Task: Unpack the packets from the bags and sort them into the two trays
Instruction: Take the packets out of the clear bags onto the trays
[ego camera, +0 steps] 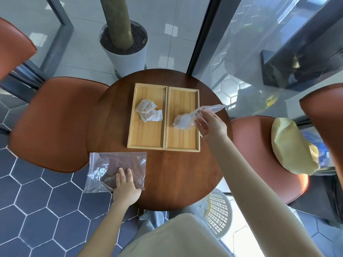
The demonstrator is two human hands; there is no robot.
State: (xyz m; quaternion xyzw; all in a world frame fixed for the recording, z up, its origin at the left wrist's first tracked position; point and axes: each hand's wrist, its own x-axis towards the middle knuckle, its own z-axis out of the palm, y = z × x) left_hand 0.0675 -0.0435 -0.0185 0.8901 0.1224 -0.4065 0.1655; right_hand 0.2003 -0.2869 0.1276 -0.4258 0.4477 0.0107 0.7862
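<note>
Two bamboo trays lie side by side on the round wooden table point(167, 175). The left tray point(146, 134) holds several small white packets point(148, 112). Above the right tray point(182, 138) my right hand point(211, 125) holds a clear plastic bag point(209, 109) tipped downward, with white packets point(182, 120) bunched at its lower end over the tray. My left hand point(125, 186) rests flat on another clear zip bag point(115, 171) that hangs over the table's front left edge. I cannot tell what that bag contains.
Orange chairs stand to the left point(52, 123) and right point(259, 145); a cream bag point(291, 145) lies on the right chair. A white planter point(126, 52) is behind the table. A white lattice basket point(217, 214) sits on the floor by my knees.
</note>
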